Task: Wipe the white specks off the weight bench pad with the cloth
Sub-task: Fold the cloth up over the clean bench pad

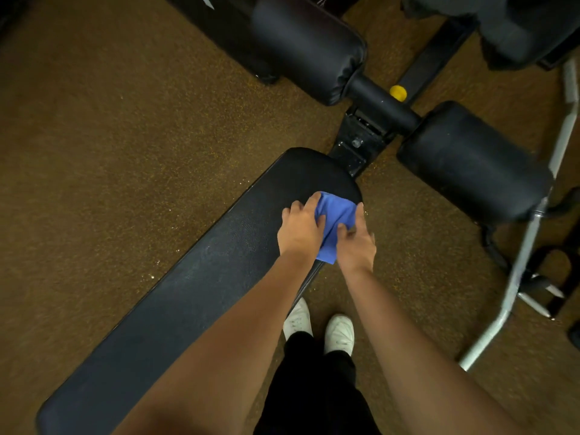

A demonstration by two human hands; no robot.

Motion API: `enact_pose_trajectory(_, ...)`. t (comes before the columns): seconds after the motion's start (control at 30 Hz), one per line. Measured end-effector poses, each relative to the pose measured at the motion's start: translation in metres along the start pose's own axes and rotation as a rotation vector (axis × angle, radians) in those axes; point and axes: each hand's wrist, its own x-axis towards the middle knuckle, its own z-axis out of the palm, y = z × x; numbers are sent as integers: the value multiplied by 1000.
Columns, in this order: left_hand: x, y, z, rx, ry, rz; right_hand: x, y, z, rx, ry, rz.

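A long black weight bench pad (194,293) runs diagonally from lower left to the middle of the view. A folded blue cloth (334,221) lies on its far right end, near the pad's right edge. My left hand (299,230) presses on the cloth's left side and my right hand (357,240) holds its right side, partly off the pad's edge. Faint pale smudges show mid-pad; white specks dot the floor beside the pad's left edge (153,271).
Two black foam rollers (307,45) (467,161) sit on the bench frame (354,146) beyond the pad, with a yellow knob (398,92). A silver curl bar (527,240) lies at right. My white shoes (339,332) stand on the brown floor.
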Motion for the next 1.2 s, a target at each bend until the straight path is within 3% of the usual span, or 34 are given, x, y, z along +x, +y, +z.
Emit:
enact_pose_trajectory(0.23, -25, -3, 5, 103, -96, -78, -28, 8, 11, 105, -15, 110)
enact_pose_trajectory(0.4, -28, -12, -6, 31, -264, -126, -49, 11, 11, 124, -164, 210)
enact_pose_trajectory(0.53, -30, -15, -17, -47, -366, -168, -60, 8, 1, 99, -236, 211)
enact_pose_trajectory(0.67, -31, 9, -33, -105, -379, -185, -66, -5, -32, 76, -178, 117)
enact_pose_trajectory(0.93, -27, 130, -54, -456, -71, 144, -45, -38, -143, 240, 205, -226)
enact_pose_trajectory(1.13, -3, 209, -51, -504, -61, 369, -5, -47, -204, 336, 356, -280)
enact_pose_trajectory(1.2, 7, 223, -48, -424, -64, 466, 10, -48, -212, 339, 378, -271)
